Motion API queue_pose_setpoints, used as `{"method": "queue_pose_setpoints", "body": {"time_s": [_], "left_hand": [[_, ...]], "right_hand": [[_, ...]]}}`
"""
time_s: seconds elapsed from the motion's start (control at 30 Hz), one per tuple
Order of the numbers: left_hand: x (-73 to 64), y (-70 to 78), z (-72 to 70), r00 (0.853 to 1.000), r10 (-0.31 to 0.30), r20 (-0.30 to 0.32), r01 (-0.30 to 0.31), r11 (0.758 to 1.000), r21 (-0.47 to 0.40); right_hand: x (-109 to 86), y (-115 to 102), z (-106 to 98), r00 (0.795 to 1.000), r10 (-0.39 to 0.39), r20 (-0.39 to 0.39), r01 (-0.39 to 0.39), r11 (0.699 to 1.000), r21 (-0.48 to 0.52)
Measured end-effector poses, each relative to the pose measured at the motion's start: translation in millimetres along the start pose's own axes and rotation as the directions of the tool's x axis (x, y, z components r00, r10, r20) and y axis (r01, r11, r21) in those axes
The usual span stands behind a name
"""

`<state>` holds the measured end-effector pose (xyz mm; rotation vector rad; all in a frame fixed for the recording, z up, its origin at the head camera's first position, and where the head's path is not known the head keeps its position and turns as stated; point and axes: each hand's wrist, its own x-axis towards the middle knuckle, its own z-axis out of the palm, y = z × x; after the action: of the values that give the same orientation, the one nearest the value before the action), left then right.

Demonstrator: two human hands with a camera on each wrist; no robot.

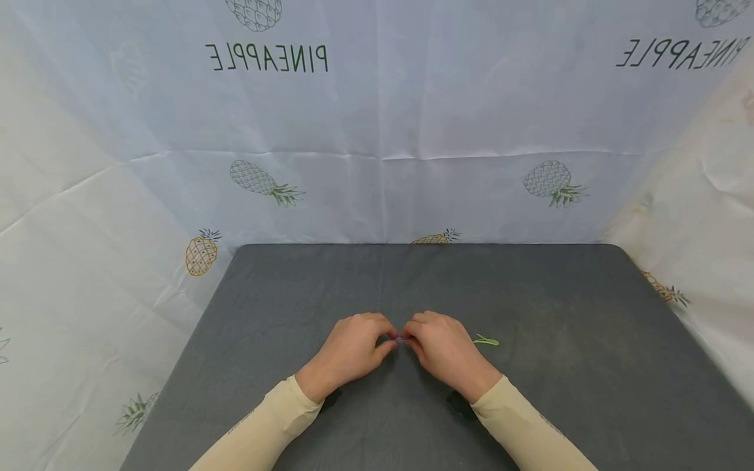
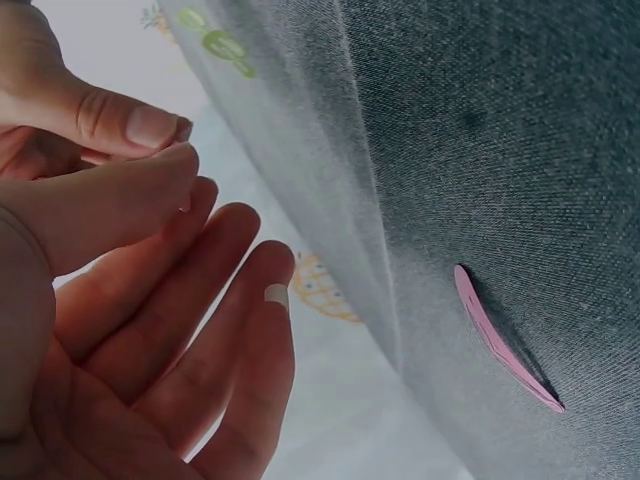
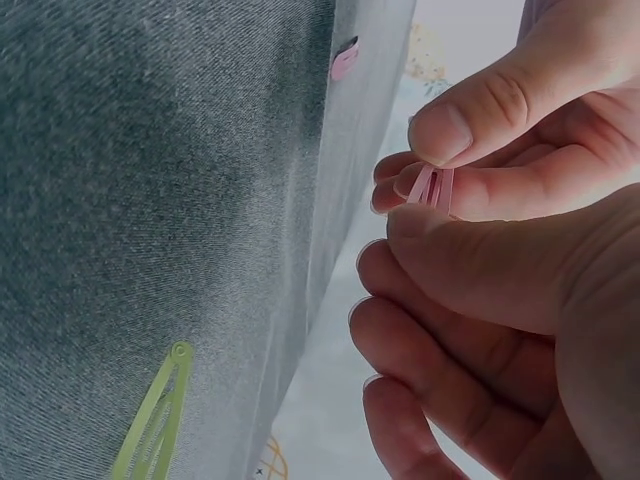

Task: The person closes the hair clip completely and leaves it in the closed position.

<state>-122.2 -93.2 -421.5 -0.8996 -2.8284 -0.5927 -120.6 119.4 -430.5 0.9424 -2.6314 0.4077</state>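
Both forearms came in from the lower edge, angled inward, so the hands met near the middle of the table (image 1: 530, 281), backs up toward the head camera. Left hand (image 1: 351, 350) pinched one end of a pink hair clip (image 3: 433, 190) between thumb and fingertips; right hand (image 1: 449, 350) pinched the other end, also with the thumb against the fingers. Clip sat in the small gap between the two pinches, held up off the table, its slim pink arms visible from the right wrist; in the head view it was mostly covered by fingers. Fingertips of the two hands were very near each other. Left hand's other fingers were fanned and softly bent, holding nothing; right hand's other fingers were loosely curled under its thumb. Wrists bent a little, cream sleeves (image 1: 259, 425) reaching down to them. A green hair clip (image 1: 486, 340) lay on the table just beside the right hand, on its outer side. A second pink clip (image 2: 503, 345) lay on the table in the left wrist view, apart from the hands; could not make it out from the head. Pineapple-print cloth (image 1: 377, 98) hung behind and along the sides.
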Motion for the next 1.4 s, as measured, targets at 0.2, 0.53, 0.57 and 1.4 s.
{"method": "queue_pose_setpoints", "body": {"time_s": [0.2,0.53,0.57,1.4], "left_hand": [[1.0,0.7,-5.6,1.000,-0.002,0.006,0.002,1.000,-0.026],[-0.3,1.3,-11.2,1.000,0.014,-0.019,-0.015,0.999,-0.051],[-0.2,1.3,-11.4,1.000,0.018,-0.022,-0.019,0.999,-0.051],[2.3,3.4,-8.0,0.999,0.022,-0.025,-0.024,0.995,-0.099]], "right_hand": [[2.0,-2,-6,1.000,-0.022,-0.014,0.022,1.000,-0.010],[5.7,-6,-9,0.998,-0.051,-0.030,0.050,0.998,-0.036],[6.0,-6,-9,0.998,-0.052,-0.032,0.050,0.998,-0.041],[1.5,-4,-5,0.996,-0.049,-0.070,0.046,0.998,-0.046]]}}
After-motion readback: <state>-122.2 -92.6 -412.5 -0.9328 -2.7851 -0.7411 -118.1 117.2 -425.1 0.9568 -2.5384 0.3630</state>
